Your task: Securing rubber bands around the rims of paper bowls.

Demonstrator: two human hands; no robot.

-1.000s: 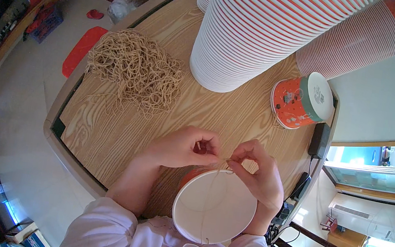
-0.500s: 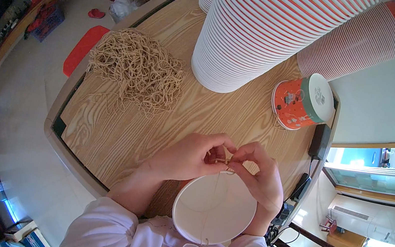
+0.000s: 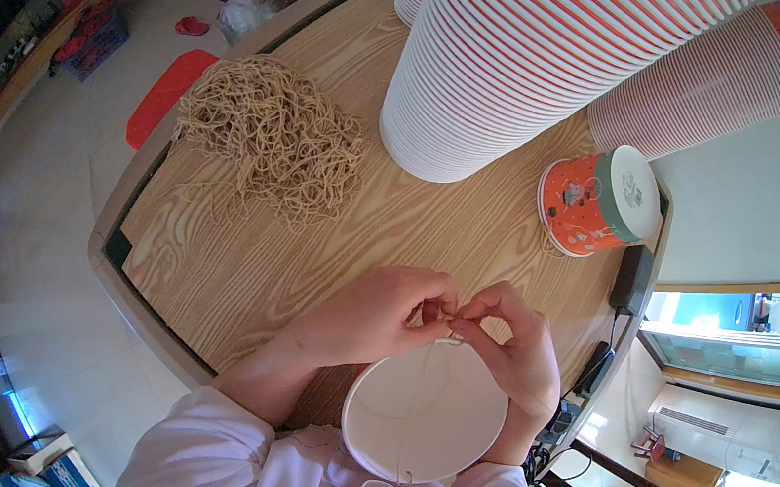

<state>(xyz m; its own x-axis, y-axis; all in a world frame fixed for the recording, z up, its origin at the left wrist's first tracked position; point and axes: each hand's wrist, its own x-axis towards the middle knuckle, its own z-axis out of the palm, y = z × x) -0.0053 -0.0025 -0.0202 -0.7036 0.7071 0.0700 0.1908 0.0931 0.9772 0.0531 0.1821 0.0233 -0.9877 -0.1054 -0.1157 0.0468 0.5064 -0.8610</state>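
Observation:
A white-lined paper bucket (image 3: 466, 409) rests against my front at the table's near edge, its open mouth facing up. Thin tan string (image 3: 454, 340) comes through its far rim, and a bit of string also shows at the near rim. Just above the far rim, my left hand (image 3: 380, 314) pinches the string between thumb and fingers. Close beside it, my right hand (image 3: 525, 357) pinches the same string with thumb and forefinger. The fingertips nearly meet and partly hide the knot or loop between them.
A tangled heap of tan string (image 3: 270, 137) lies on the wooden table (image 3: 196, 276) at left. Tall nested stacks of paper buckets (image 3: 493, 79) rise at the back. An orange-and-green bucket (image 3: 580, 205) lies upside down at right, near a black power adapter (image 3: 631, 279).
My fingers have drawn closer together over the string, with the left fingertips shifting slightly. The bucket stays nearly where it was.

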